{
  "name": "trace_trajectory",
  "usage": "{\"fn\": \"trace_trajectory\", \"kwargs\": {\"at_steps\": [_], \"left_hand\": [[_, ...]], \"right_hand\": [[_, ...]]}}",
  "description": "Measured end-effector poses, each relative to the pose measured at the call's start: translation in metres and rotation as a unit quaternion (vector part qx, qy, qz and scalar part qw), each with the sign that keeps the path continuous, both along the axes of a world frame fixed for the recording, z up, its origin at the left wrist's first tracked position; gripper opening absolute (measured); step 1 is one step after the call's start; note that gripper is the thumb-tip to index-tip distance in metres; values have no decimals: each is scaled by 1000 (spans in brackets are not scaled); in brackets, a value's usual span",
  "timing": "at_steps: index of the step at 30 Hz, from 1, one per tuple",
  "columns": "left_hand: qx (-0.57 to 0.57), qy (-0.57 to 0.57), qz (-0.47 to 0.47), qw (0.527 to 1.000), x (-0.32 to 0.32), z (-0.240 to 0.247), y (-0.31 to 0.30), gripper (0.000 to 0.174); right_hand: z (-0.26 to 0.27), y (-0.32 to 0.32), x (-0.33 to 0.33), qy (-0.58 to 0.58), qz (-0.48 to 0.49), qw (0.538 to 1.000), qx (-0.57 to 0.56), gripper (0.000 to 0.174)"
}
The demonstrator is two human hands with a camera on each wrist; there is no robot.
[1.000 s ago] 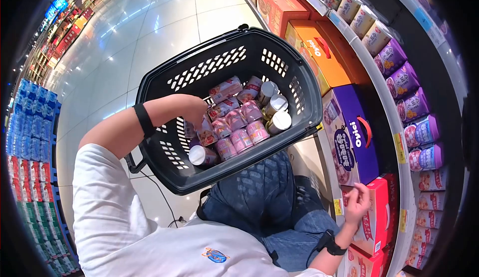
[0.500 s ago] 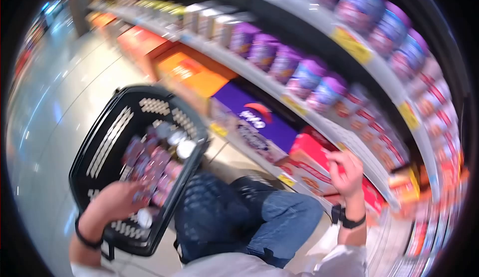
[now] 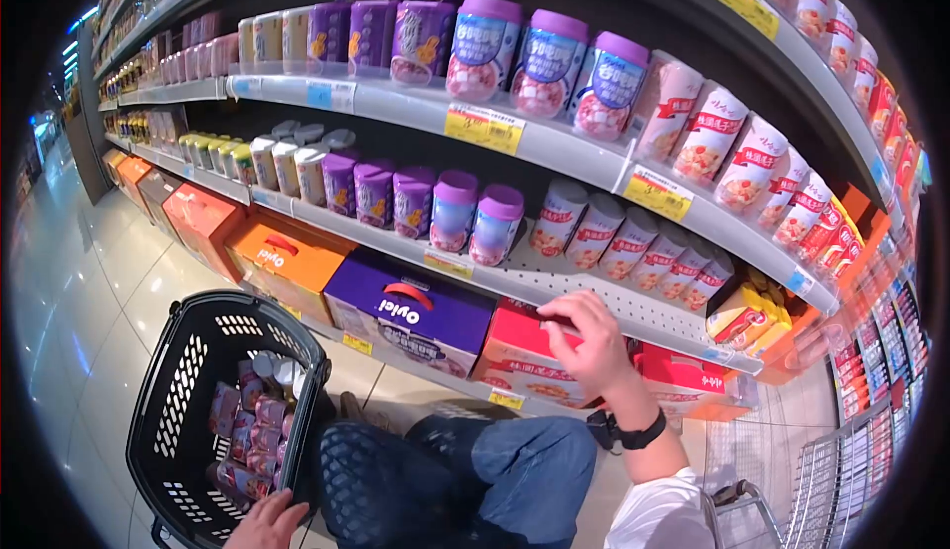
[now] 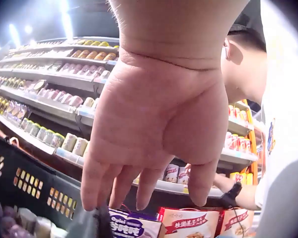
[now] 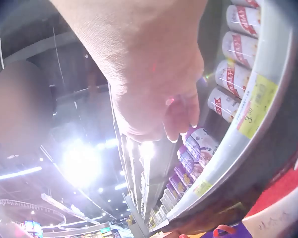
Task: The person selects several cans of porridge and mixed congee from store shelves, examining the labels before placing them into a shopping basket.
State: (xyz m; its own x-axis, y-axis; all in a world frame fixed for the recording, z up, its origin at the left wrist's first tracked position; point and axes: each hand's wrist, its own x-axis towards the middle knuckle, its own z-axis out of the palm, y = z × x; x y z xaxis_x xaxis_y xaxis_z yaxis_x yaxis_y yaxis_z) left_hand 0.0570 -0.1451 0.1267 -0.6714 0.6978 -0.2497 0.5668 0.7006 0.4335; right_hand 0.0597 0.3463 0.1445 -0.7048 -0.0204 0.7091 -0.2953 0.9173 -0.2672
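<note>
A black shopping basket (image 3: 305, 420) stands at the lower left in the head view, with several pink and white cans (image 3: 265, 428) inside. My left hand (image 3: 265, 527) is at the basket's near rim. In the left wrist view its fingers point down, fairly straight, with fingertips right at the rim and nothing held. My right hand (image 3: 592, 351) hovers before the lower shelf, fingers loosely bent and holding nothing. Behind it on that shelf stands a row of white cans with red labels (image 3: 599, 230). Purple-lidded cans (image 3: 497, 225) stand to their left.
An upper shelf holds more purple-lidded cans (image 3: 549, 62) and red-labelled cans (image 3: 711, 132). Along the floor under the shelves sit gift boxes, including a purple box (image 3: 401, 317) and a red box (image 3: 524, 351). A wire shopping cart (image 3: 841, 480) is at the lower right.
The head view has swung toward the shelves. My left hand has come out from over the cans to the basket's near rim. My right hand has moved up before the lower shelf.
</note>
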Motion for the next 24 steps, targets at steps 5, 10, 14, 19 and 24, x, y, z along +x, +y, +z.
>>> {"fn": "trace_trajectory", "kwargs": {"at_steps": [5,10,14,19,24], "left_hand": [[7,32,-22,999,26,-14,18,65],[119,20,98,988,27,-31,44,58],[161,87,83,980,20,-45,76,50],[208,27,49,977,16,-69,118,40],[279,58,22,958,-7,-118,149,34]], "right_hand": [[-31,12,-3,7,0,999,-35,21],[-62,30,-8,9,-38,995,-87,24],[-64,35,-6,8,-26,997,-77,24],[-20,30,1,55,9,998,-39,24],[78,21,-4,149,2,983,103,25]]}}
